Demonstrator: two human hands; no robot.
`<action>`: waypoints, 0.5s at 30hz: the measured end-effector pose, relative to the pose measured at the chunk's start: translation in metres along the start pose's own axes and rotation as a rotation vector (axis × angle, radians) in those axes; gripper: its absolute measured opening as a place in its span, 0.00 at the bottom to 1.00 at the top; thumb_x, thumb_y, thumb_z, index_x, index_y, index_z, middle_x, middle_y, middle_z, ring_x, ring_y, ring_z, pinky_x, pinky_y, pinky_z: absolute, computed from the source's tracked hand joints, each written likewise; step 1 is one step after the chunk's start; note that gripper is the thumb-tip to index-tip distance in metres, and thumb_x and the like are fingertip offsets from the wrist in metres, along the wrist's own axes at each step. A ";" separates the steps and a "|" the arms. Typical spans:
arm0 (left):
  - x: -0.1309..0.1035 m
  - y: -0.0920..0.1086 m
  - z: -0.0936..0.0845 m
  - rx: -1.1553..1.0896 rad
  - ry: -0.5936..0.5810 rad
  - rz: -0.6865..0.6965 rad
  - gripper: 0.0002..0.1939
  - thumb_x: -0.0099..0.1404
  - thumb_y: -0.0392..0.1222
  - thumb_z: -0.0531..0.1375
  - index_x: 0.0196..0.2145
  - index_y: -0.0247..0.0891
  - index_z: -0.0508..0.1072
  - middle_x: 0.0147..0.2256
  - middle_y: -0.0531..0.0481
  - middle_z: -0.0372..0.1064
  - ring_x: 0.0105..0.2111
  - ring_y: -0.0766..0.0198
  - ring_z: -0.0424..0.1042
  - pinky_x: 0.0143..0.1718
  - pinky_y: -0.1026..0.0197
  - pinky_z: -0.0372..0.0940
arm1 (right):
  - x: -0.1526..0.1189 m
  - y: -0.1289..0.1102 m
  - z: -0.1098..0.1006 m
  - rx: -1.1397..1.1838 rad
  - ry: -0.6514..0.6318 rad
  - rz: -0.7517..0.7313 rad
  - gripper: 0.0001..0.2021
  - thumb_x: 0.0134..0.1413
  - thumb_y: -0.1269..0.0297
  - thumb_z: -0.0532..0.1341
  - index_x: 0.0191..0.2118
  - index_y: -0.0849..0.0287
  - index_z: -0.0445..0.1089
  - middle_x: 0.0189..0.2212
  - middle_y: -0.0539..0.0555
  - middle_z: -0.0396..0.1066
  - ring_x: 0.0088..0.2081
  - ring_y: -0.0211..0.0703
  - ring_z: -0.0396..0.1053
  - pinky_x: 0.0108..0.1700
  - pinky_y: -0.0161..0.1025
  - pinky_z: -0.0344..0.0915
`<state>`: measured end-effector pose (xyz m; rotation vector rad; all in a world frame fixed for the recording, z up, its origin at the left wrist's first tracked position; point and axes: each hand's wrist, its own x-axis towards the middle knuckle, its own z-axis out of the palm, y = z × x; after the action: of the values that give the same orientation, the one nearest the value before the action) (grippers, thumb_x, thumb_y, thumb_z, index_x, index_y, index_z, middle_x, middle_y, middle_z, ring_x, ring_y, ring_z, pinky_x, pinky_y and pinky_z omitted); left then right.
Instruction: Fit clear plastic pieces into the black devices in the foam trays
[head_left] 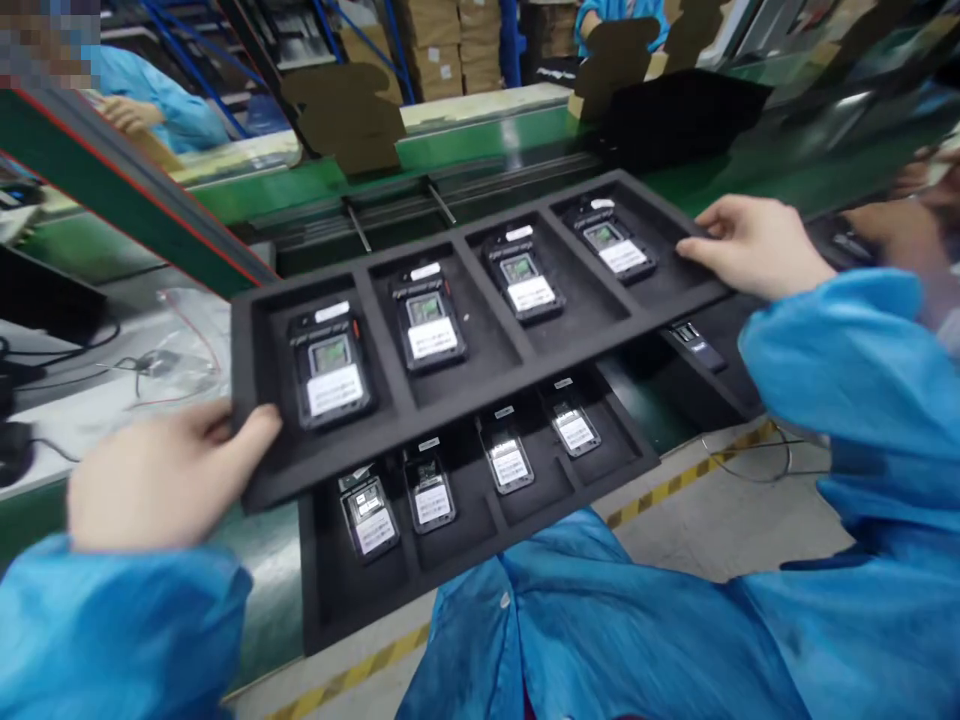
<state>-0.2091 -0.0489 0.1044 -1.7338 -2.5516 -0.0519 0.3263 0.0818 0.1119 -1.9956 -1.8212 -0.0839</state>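
I hold a black foam tray (480,365) level in the air by its two ends. My left hand (161,475) grips the tray's left end with the thumb on top, and my right hand (754,243) grips its right end. Each of its compartments holds one black handheld device with a small screen and a white label, such as the leftmost (330,365) and the rightmost (611,238). Right beneath it lies a second black tray (465,550) with several similar devices, partly covered by the upper tray.
A green conveyor belt (480,150) runs across behind the trays. Another black tray (675,110) and brown cardboard pieces (349,115) sit beyond it. A person in a blue coat (150,100) works at the far left. Cables (150,365) lie on the left bench.
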 end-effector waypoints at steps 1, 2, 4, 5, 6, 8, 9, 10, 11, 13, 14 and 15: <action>0.009 0.019 -0.008 0.033 -0.022 -0.009 0.22 0.53 0.64 0.52 0.25 0.43 0.73 0.19 0.51 0.58 0.22 0.61 0.54 0.26 0.61 0.48 | 0.022 0.001 0.006 -0.016 0.004 -0.005 0.23 0.51 0.52 0.62 0.45 0.67 0.73 0.39 0.57 0.74 0.40 0.40 0.68 0.42 0.41 0.58; 0.016 0.037 -0.014 0.047 -0.028 0.007 0.23 0.54 0.64 0.51 0.26 0.43 0.73 0.20 0.51 0.57 0.22 0.62 0.53 0.26 0.62 0.48 | 0.043 0.003 0.012 -0.034 0.009 -0.003 0.27 0.51 0.49 0.61 0.47 0.70 0.72 0.41 0.59 0.73 0.43 0.42 0.68 0.43 0.42 0.57; 0.026 0.065 -0.018 0.085 0.022 0.016 0.25 0.56 0.64 0.49 0.24 0.41 0.73 0.19 0.50 0.55 0.21 0.63 0.49 0.25 0.62 0.46 | 0.078 0.009 0.025 -0.062 -0.032 0.032 0.33 0.50 0.45 0.57 0.47 0.77 0.70 0.43 0.61 0.72 0.47 0.44 0.67 0.42 0.45 0.55; 0.030 0.076 -0.017 0.090 0.038 0.025 0.26 0.57 0.64 0.48 0.23 0.41 0.72 0.19 0.50 0.54 0.21 0.63 0.47 0.25 0.62 0.46 | 0.092 0.012 0.031 -0.069 -0.051 0.049 0.35 0.49 0.44 0.56 0.46 0.78 0.70 0.43 0.61 0.72 0.47 0.44 0.67 0.41 0.45 0.54; 0.035 0.085 -0.014 0.089 0.043 0.034 0.26 0.58 0.63 0.48 0.21 0.40 0.71 0.19 0.50 0.53 0.21 0.64 0.47 0.25 0.62 0.45 | 0.103 0.017 0.037 -0.071 -0.071 0.066 0.36 0.49 0.43 0.55 0.45 0.79 0.69 0.42 0.61 0.72 0.47 0.43 0.67 0.41 0.44 0.54; 0.047 0.099 -0.003 0.064 0.014 0.071 0.26 0.60 0.62 0.49 0.19 0.39 0.69 0.19 0.50 0.54 0.21 0.65 0.48 0.25 0.62 0.46 | 0.119 0.026 0.048 -0.071 -0.084 0.089 0.35 0.47 0.43 0.56 0.43 0.78 0.69 0.42 0.61 0.72 0.47 0.41 0.67 0.40 0.43 0.53; 0.055 0.105 0.004 0.051 -0.002 0.089 0.26 0.60 0.61 0.49 0.19 0.38 0.69 0.19 0.50 0.55 0.21 0.64 0.49 0.25 0.62 0.48 | 0.124 0.030 0.054 -0.073 -0.084 0.098 0.34 0.47 0.43 0.57 0.43 0.77 0.69 0.42 0.61 0.72 0.47 0.41 0.67 0.39 0.42 0.53; 0.064 0.111 0.011 0.042 -0.017 0.099 0.26 0.61 0.61 0.49 0.20 0.37 0.69 0.20 0.49 0.57 0.22 0.64 0.52 0.26 0.62 0.50 | 0.128 0.034 0.061 -0.074 -0.082 0.105 0.34 0.47 0.43 0.57 0.43 0.76 0.70 0.42 0.61 0.72 0.47 0.40 0.67 0.40 0.42 0.53; 0.074 0.117 0.017 0.035 -0.030 0.098 0.26 0.61 0.60 0.49 0.21 0.37 0.70 0.21 0.49 0.59 0.24 0.63 0.56 0.27 0.61 0.53 | 0.132 0.037 0.068 -0.075 -0.078 0.109 0.33 0.48 0.43 0.58 0.43 0.75 0.70 0.43 0.61 0.73 0.47 0.41 0.67 0.40 0.41 0.53; 0.093 0.128 0.029 0.028 -0.055 0.066 0.26 0.62 0.59 0.50 0.24 0.34 0.72 0.25 0.46 0.64 0.28 0.60 0.62 0.32 0.59 0.58 | 0.137 0.040 0.087 -0.068 -0.076 0.107 0.31 0.50 0.45 0.58 0.44 0.74 0.70 0.43 0.61 0.73 0.47 0.41 0.67 0.41 0.42 0.53; 0.102 0.132 0.035 0.027 -0.063 0.038 0.26 0.62 0.59 0.50 0.26 0.33 0.73 0.28 0.44 0.66 0.31 0.59 0.65 0.34 0.57 0.60 | 0.139 0.040 0.097 -0.061 -0.078 0.104 0.29 0.51 0.46 0.59 0.45 0.73 0.70 0.43 0.61 0.73 0.47 0.42 0.67 0.42 0.42 0.54; 0.111 0.136 0.040 0.028 -0.065 0.008 0.26 0.62 0.58 0.50 0.29 0.31 0.74 0.30 0.42 0.68 0.33 0.57 0.66 0.36 0.56 0.62 | 0.140 0.039 0.109 -0.054 -0.081 0.100 0.28 0.52 0.48 0.59 0.46 0.72 0.70 0.44 0.61 0.73 0.47 0.42 0.66 0.43 0.42 0.54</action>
<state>-0.1247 0.1060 0.0713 -1.7638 -2.5773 0.0418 0.3564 0.2500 0.0491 -2.1530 -1.7825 -0.0223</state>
